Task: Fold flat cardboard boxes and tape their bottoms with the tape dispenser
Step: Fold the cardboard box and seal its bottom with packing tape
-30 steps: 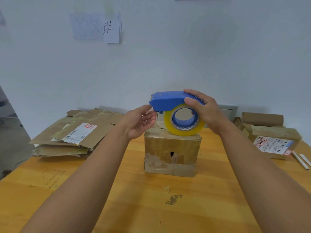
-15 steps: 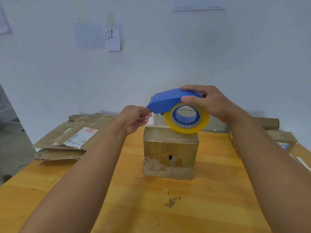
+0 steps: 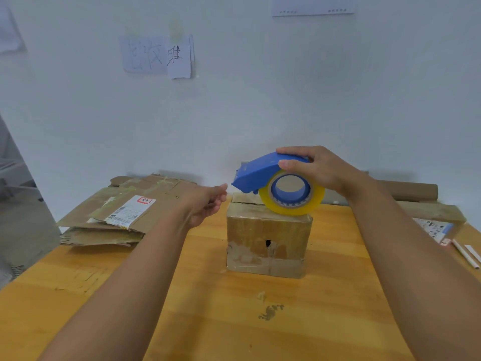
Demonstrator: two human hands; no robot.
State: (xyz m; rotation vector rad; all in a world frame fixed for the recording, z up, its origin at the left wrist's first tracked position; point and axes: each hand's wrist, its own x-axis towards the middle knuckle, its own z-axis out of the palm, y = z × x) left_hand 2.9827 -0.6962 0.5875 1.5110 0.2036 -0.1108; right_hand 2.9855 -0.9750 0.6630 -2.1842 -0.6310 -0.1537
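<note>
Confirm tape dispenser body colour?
Blue body on the tape dispenser, carrying a yellowish tape roll; seen in the head view.

packing room, flattened cartons (image 3: 122,207), wooden table (image 3: 208,321)

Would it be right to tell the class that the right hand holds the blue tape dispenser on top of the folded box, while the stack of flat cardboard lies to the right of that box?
Not quite. In the head view the stack of flat cardboard lies to the left of the folded box, not the right. The rest stands: the right hand holds the blue tape dispenser on top of the box.
</note>
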